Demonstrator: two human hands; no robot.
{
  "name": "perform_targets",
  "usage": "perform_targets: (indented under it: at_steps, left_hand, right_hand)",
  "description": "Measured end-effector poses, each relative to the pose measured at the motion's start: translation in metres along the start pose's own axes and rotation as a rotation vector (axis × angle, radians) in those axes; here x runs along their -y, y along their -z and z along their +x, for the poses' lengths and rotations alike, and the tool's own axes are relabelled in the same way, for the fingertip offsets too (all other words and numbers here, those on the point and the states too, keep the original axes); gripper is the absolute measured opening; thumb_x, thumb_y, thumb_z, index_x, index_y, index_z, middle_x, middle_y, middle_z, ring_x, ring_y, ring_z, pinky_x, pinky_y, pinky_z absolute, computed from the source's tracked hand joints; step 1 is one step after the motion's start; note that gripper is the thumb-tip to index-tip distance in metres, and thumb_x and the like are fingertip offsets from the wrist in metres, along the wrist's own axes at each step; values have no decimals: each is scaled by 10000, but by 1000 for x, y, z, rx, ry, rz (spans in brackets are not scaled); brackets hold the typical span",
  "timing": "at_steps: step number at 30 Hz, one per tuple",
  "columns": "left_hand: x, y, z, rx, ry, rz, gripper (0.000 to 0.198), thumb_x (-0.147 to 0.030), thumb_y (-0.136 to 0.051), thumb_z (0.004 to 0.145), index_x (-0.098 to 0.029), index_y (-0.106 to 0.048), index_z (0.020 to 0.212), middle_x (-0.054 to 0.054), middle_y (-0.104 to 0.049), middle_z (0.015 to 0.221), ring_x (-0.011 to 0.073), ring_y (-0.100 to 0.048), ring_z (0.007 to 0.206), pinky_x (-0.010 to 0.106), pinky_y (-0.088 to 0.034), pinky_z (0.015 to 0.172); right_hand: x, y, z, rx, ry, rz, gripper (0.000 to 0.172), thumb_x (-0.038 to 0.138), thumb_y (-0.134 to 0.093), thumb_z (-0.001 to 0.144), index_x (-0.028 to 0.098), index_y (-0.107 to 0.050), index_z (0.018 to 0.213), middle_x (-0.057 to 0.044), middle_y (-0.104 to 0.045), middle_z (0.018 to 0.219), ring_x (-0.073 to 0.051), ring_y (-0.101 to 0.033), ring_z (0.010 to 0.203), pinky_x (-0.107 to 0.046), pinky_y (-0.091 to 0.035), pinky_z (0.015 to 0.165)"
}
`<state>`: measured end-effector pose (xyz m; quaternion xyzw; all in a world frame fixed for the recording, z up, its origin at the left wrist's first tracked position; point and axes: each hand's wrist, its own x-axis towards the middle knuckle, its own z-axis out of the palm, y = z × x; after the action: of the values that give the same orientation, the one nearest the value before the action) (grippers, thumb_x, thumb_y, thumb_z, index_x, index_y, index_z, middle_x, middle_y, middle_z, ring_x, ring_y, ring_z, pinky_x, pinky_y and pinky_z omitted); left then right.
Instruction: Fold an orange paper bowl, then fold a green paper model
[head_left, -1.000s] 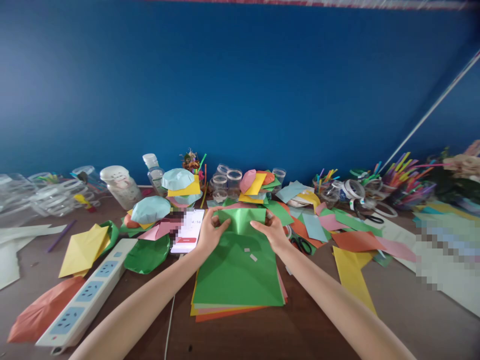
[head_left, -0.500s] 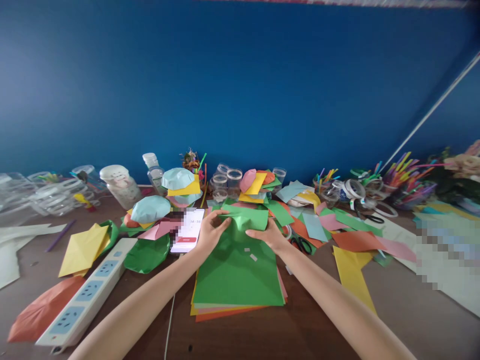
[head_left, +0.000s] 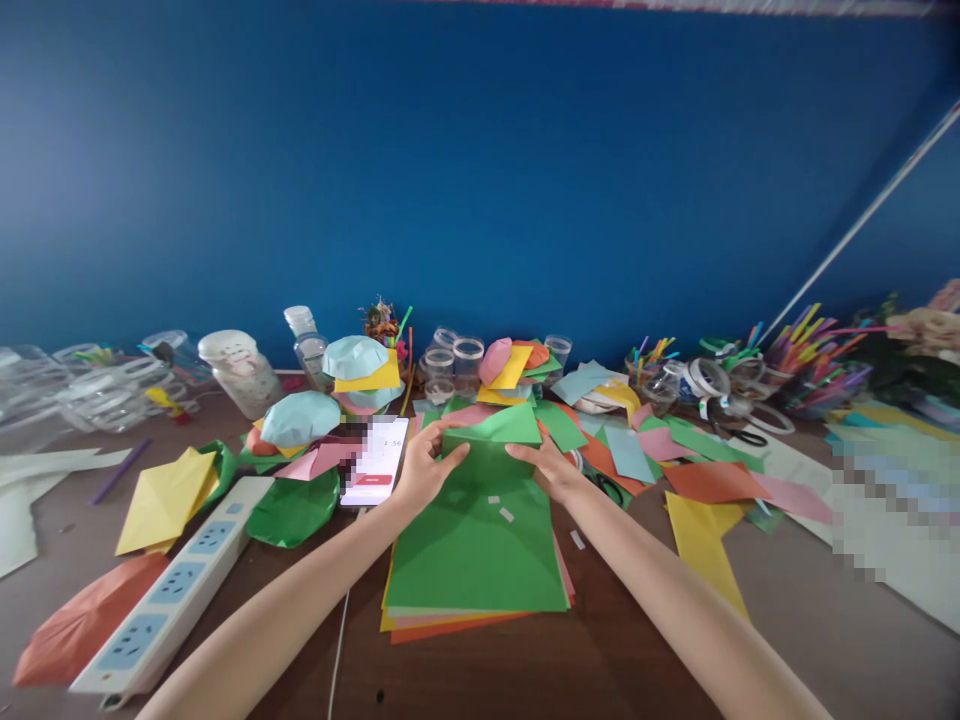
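Observation:
A green sheet of paper (head_left: pixel 491 440), bent along its width, is held by both hands above the far part of a paper stack. My left hand (head_left: pixel 429 465) pinches its left edge, thumb on the near face. On the right edge my right hand (head_left: pixel 549 470) grips it the same way, fingers partly hidden behind. Beneath lies the stack of coloured paper (head_left: pixel 480 560), green on top, with yellow, pink and orange edges showing. Two small white scraps (head_left: pixel 507 515) rest on the stack, just below the held sheet.
A phone (head_left: pixel 373 460) lies left of the stack, beside a white power strip (head_left: pixel 180 575). Folded paper pieces (head_left: pixel 300 418) and loose coloured strips (head_left: pixel 709 550) spread on both sides. Black-handled scissors (head_left: pixel 609 488) lie by my right wrist. Clear jars (head_left: pixel 469 365) stand against the blue wall.
The held sheet has gone from bulging in the middle to a flatter, folded-looking shape with a straight near edge. Both hands have shifted slightly, thumbs now pressing its near face.

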<state>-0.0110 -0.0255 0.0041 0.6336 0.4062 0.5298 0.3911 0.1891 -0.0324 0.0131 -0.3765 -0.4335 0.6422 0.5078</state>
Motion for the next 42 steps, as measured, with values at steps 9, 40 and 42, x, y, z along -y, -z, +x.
perform_targets:
  at_steps: [9, 40, 42]
  left_hand:
    - [-2, -2, -3, -2, -13, 121, 268, -297, -639, 736, -172, -604, 971, -18, -552, 630, 106, -501, 544, 203, -386, 504]
    - [-14, -4, -13, -53, -424, 631, 119, -275, -563, 824, -263, -681, 842, 19, -658, 844, 200, -526, 850, 382, -246, 889]
    - [-14, -4, -13, -52, -440, 648, 110, -271, -569, 822, -259, -678, 837, 19, -657, 842, 199, -526, 850, 385, -249, 889]
  right_hand:
    - [1, -4, -2, -37, 10, -23, 446, 342, -783, 530, 188, -639, 922, -57, -701, 948, -262, -647, 900, -380, -514, 804]
    - [-3, -17, -9, -185, 227, -412, 362, 379, -751, 591, 170, -624, 858, -68, -702, 835, -243, -656, 761, -339, -528, 678]
    - [-2, -16, -9, -167, 237, -425, 361, 382, -740, 608, 166, -623, 873, -76, -698, 849, -244, -652, 772, -345, -525, 688]
